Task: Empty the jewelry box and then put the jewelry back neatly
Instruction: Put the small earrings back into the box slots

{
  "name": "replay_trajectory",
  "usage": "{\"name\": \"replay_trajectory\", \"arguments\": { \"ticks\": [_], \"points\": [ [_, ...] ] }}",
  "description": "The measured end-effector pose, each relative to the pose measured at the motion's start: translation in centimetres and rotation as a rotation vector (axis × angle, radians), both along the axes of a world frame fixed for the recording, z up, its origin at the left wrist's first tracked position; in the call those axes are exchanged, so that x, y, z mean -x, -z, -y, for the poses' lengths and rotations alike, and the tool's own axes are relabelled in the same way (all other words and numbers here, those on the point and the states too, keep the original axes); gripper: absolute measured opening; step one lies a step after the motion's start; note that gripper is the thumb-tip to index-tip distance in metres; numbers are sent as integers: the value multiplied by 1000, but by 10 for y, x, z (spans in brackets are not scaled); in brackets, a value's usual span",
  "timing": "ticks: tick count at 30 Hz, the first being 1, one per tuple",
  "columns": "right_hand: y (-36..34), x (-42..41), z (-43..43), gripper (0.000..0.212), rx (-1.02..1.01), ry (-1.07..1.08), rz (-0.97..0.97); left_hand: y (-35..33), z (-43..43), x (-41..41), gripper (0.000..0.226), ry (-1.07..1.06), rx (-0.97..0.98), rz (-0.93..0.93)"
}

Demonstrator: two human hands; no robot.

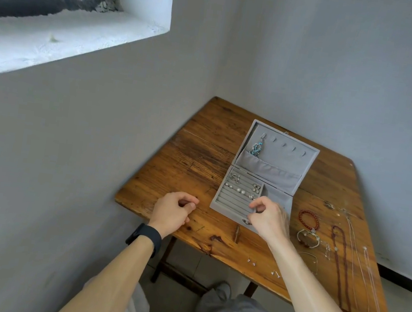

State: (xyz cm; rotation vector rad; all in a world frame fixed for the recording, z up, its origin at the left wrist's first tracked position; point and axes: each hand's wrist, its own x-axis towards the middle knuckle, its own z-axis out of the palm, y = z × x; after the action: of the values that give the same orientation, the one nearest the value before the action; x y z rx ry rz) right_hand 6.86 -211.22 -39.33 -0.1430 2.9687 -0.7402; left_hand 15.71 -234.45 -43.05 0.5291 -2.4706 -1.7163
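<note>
Worn wooden table in grey-walled corner, deep window ledge, possibly tiled floor

We see bare wood on the counter left of the box, and a bare strip in front of it too. The open lid stands up at the back of the box and blocks the way from behind. The left wall and the back wall meet close at the far corner. On the right, bracelets and long necklaces lie all over the wood. Small earrings sit near the front edge.
</note>
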Motion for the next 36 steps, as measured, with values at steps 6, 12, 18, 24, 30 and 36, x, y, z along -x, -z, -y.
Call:
{"name": "replay_trajectory", "arguments": {
  "ticks": [6,12,18,24,30,36],
  "points": [
    [-1,-9,-6,22,39,22,-39,-1,0,-3,15,-9,-55,-8],
    [4,-72,-43,17,173,43,-309,-10,3,-3,11,2,-84,0],
    [52,-147,-78,32,137,103,-494,-32,-14,11,11,89,115,-77],
    [97,-180,-88,64,25,42,-464,-55,-61,42,9,292,338,-75],
    [123,-181,-98,72,-104,-61,-412,-54,-89,62,19,404,537,68],
    [136,-178,-104,76,-113,-75,-390,-48,-97,69,12,361,582,161]
  ]
}}
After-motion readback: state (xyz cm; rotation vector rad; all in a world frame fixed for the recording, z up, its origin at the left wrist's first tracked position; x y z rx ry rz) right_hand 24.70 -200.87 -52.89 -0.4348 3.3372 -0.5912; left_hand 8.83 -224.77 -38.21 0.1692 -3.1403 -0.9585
